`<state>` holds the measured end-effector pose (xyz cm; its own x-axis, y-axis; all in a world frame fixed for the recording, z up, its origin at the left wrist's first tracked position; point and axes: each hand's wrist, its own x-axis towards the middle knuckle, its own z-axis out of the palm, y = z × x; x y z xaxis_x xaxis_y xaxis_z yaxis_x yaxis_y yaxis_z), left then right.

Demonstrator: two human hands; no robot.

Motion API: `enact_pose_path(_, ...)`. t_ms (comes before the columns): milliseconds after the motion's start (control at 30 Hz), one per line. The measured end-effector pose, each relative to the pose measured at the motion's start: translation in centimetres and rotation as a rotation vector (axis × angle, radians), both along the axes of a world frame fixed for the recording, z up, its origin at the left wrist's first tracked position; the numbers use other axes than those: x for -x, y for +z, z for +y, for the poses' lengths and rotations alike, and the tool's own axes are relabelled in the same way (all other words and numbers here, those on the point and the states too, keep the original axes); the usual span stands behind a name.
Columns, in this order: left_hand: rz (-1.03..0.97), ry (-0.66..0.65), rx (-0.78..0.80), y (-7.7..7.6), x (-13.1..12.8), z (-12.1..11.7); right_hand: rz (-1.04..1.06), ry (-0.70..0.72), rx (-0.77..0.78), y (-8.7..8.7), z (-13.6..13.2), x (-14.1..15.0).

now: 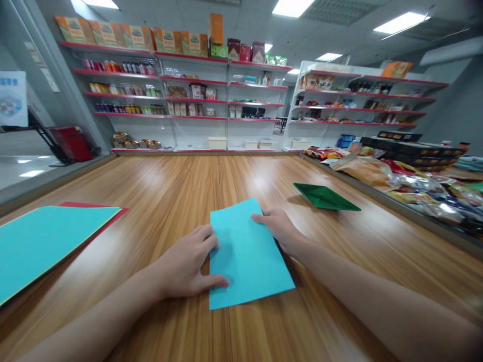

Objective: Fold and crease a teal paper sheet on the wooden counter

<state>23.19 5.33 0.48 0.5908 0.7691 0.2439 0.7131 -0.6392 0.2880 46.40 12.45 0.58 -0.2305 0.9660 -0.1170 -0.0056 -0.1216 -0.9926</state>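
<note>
Across the near middle of a broad, wood-grained brown tabletop, I can see a bright turquoise, four-sided piece of paper lying between a person's two bare hands, its long sides running away from the body. From where I stand I cannot tell whether it is a single layer or doubled over. The left hand is about half open: its thumb lies on the paper close to the lower left corner, well spread from the fingers, which bend onto the left edge higher up. It seems to rest there rather than pinch. The right hand is nearly closed on the opposite edge, towards the far corner, with the thumb on top and the other fingers mostly hidden beneath or behind the paper.

Off to the person's left lies a flat stack of large coloured sheets, turquoise uppermost, with a pale yellow edge and a red corner showing underneath. Beyond the right hand, well apart from it, sits a dark green, angular folded piece, shallow like a little tray. Glossy snack packets crowd the far right, past the table's border, and white shelves with red edges line the back.
</note>
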Motion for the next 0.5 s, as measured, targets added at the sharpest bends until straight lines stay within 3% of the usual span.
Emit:
enact_pose_path(67,-0.258,0.125,0.004,-0.9,0.1,0.8,0.093,-0.038,0.039,0.0,0.0,-0.1)
enact_pose_path(133,-0.651,0.346,0.085,-1.5,0.2,1.6,0.196,-0.055,0.036,-0.1,-0.1,-0.1)
enact_pose_path(167,-0.828,0.362,0.227,-1.5,0.2,1.9,0.239,-0.051,0.036,-0.1,-0.1,0.0)
enact_pose_path(233,-1.053,0.263,0.57,-1.4,0.3,2.2,0.288,-0.011,0.044,-0.2,-0.3,0.1)
enact_pose_path(333,-1.149,0.15,0.879,-1.2,0.4,2.0,0.316,0.09,0.041,-0.4,-0.7,0.4)
enact_pose_path(400,-1.157,0.172,0.887,-1.3,0.6,1.8,0.321,0.137,0.026,-0.5,-0.8,0.6)
enact_pose_path(500,-1.095,0.153,0.848,-1.5,0.8,1.6,0.307,0.093,-0.018,-0.6,-0.7,0.7)
